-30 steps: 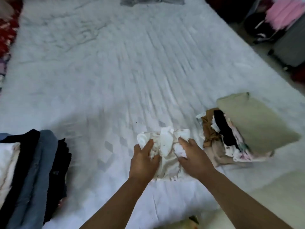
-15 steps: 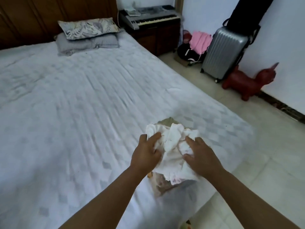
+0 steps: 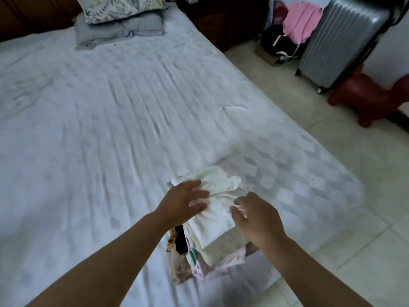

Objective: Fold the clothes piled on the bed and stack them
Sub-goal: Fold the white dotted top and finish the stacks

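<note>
- white garment (image 3: 218,209) folded, on top of clothes stack (image 3: 199,255), bed (image 3: 99,129) edge, 6 o'clock
- left hand (image 3: 183,203) flat, fingers straight, pressing garment
- right hand (image 3: 257,218) released, fingers relaxed over garment
- suitcase (image 3: 340,41) at 1 o'clock

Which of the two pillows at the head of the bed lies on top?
The leaf-patterned pillow lies on top. The plain grey pillow under it is wider and shows no print.
</note>
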`<action>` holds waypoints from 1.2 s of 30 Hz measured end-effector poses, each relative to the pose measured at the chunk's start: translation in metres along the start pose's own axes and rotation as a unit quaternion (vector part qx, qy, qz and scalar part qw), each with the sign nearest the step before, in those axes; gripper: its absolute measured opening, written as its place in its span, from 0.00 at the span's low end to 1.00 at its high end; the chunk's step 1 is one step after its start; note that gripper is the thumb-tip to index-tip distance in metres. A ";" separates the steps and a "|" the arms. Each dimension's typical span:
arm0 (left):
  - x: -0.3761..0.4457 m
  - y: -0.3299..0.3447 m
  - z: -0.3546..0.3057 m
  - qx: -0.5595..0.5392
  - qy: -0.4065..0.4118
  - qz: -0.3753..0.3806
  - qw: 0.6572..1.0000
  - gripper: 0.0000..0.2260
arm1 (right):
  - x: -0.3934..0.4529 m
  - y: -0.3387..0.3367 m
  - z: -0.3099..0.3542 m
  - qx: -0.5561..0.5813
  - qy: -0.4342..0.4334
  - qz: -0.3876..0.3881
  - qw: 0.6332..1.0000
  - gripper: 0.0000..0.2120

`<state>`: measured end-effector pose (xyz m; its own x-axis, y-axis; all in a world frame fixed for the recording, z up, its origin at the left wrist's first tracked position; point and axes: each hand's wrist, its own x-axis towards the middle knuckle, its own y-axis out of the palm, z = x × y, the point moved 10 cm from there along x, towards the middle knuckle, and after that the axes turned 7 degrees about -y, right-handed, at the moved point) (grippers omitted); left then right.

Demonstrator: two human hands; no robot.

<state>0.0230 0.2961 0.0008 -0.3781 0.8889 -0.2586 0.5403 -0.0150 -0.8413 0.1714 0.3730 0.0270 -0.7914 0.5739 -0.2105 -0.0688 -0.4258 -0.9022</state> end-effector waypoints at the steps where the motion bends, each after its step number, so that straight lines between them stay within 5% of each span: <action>1: 0.000 0.010 0.001 -0.002 0.005 -0.008 1.000 0.25 | 0.010 0.003 -0.002 0.000 -0.026 -0.014 1.000 0.18; 4: -0.004 0.037 0.012 0.005 -0.034 0.019 0.999 0.31 | 0.031 0.032 -0.002 0.007 -0.079 0.039 0.996 0.29; 7: -0.013 0.055 0.017 -0.002 -0.026 0.013 1.000 0.24 | 0.031 0.075 -0.004 0.010 -0.096 0.133 0.986 0.27; 11: -0.024 0.050 0.025 -0.053 -0.043 -0.059 0.996 0.16 | 0.033 0.058 0.002 0.018 -0.107 0.061 0.992 0.31; 13: -0.030 0.035 0.031 -0.111 -0.076 -0.129 0.983 0.15 | 0.041 0.045 -0.007 0.039 -0.069 0.023 0.997 0.24; 15: -0.038 0.030 0.040 -0.148 -0.138 -0.180 0.963 0.21 | 0.049 0.041 -0.022 0.083 0.001 -0.003 0.997 0.19; 17: -0.046 0.032 0.052 -0.132 -0.220 -0.212 0.943 0.30 | 0.053 0.046 -0.033 0.103 0.030 -0.041 0.993 0.25; 20: -0.053 0.067 0.071 -0.243 -0.339 -0.112 0.902 0.42 | 0.059 0.079 -0.039 0.222 0.038 0.002 0.974 0.46; 25: -0.050 0.101 0.076 -0.327 -0.311 -0.016 0.892 0.46 | 0.059 0.117 -0.043 0.350 0.024 0.049 0.935 0.53; 36: -0.038 0.108 0.076 -0.280 -0.313 -0.041 0.907 0.57 | 0.058 0.131 -0.049 0.356 0.075 0.066 0.929 0.59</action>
<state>0.0389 0.2257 -0.1164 -0.6916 0.4402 -0.5727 0.7223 0.4296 -0.5420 0.1462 0.3851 -0.1219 -0.7320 0.5522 -0.3992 -0.4044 -0.8236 -0.3976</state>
